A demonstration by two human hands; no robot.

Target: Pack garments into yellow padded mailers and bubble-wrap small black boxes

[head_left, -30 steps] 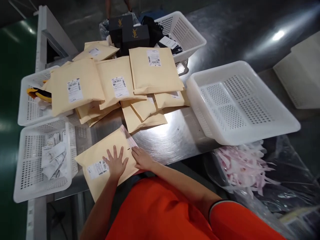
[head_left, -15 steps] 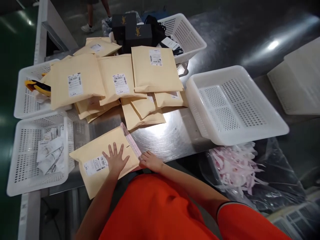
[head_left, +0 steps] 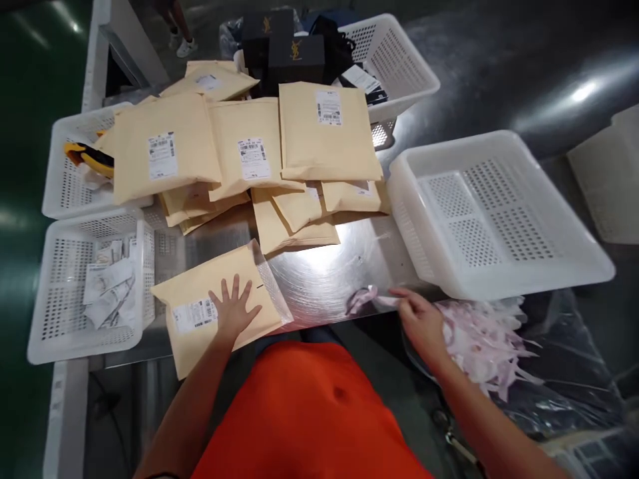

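A padded mailer (head_left: 200,286) lies at the table's front edge, its flap (head_left: 273,283) folded out to the right and a white label (head_left: 194,315) on its face. My left hand (head_left: 233,309) rests flat on it with fingers spread, pressing beside the label. Off to the right, my right hand (head_left: 422,326) is closed on a pinkish peel-off backing strip (head_left: 367,299). The strip trails left from the fingertips over the table edge. Under that hand and to its right, a clear bag holds a heap of similar pink strips (head_left: 482,342).
Several labelled padded mailers (head_left: 327,133) are piled at the back of the steel table (head_left: 319,279). White baskets stand at left (head_left: 42,299) with papers, at right (head_left: 499,279), and behind (head_left: 424,73). Black boxes (head_left: 297,60) and a yellow-handled tool (head_left: 90,159) sit near the pile.
My right hand has moved right from the mailer's flap, pulling the pink strip off it. The flap now shows clear. My left hand stays on the mailer.
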